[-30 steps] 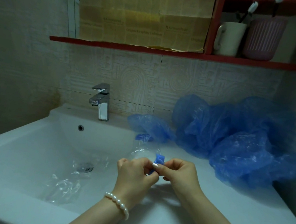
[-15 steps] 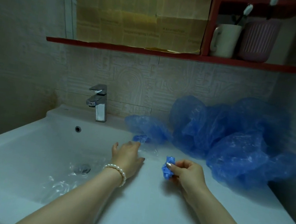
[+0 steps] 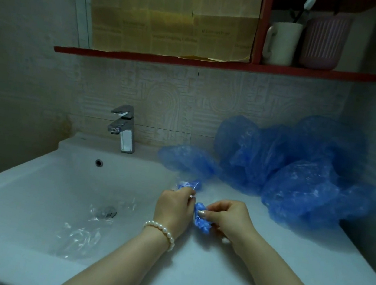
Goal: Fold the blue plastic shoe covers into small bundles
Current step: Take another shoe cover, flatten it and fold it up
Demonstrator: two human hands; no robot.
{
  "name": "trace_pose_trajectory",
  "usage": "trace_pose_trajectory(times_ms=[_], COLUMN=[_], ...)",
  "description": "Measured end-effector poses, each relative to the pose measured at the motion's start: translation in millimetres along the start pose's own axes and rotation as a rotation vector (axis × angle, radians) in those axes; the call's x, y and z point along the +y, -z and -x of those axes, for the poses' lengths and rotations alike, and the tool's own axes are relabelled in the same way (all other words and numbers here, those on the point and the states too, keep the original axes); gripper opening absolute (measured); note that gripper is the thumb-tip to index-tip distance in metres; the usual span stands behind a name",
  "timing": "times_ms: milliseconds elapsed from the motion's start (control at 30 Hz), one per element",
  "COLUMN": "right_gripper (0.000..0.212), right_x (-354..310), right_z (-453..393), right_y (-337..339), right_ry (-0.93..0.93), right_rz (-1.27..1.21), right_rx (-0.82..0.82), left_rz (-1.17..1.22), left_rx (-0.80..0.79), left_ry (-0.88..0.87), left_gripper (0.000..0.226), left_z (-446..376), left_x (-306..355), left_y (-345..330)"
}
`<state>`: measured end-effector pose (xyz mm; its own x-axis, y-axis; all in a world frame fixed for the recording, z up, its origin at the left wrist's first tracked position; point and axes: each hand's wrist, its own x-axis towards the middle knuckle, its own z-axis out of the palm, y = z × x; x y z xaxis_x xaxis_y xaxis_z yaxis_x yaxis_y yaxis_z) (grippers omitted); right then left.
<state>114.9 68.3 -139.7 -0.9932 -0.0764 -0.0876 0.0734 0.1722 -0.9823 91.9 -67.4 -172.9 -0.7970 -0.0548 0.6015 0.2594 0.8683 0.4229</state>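
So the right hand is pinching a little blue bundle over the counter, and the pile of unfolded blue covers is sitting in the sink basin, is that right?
Not quite. The right hand does pinch the small blue bundle, but the head view shows the pile of unfolded covers on the counter at the back right, not in the sink basin.

Blue shoe covers [image 3: 299, 173], white sink [image 3: 29, 182] (red shelf [image 3: 218, 65])

Bare forearms, white pearl bracelet [image 3: 161, 232] on left wrist, glittery nail polish
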Motion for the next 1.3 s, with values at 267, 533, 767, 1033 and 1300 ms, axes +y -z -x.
trace_pose_trajectory(times_ms=[267,533,767,1033,1300], right_gripper=[0.009,0.004,0.005,0.015,0.007], right_x=[2,5,5,6,0], right_z=[-2,-8,-8,-12,-11], right_y=[2,8,1,-5,6], right_ry=[0.058,0.092,0.07,0.1,0.098], right_rz=[-0.01,-0.144,-0.329,-0.234,-0.383], right_rx=[0.193,0.395,0.422,0.296,0.272], left_rz=[0.037,0.167,0.291,0.471,0.386], left_rx=[0.179,0.051,0.017,0.21,0.463], left_ry=[-0.232,-0.39,-0.33,-0.298,0.166], left_gripper=[0.017,0.017,0.024,0.017,0.037], left_z=[11,19,20,22,12], left_x=[8,15,22,27,17], left_y=[0,-2,2,3,23])
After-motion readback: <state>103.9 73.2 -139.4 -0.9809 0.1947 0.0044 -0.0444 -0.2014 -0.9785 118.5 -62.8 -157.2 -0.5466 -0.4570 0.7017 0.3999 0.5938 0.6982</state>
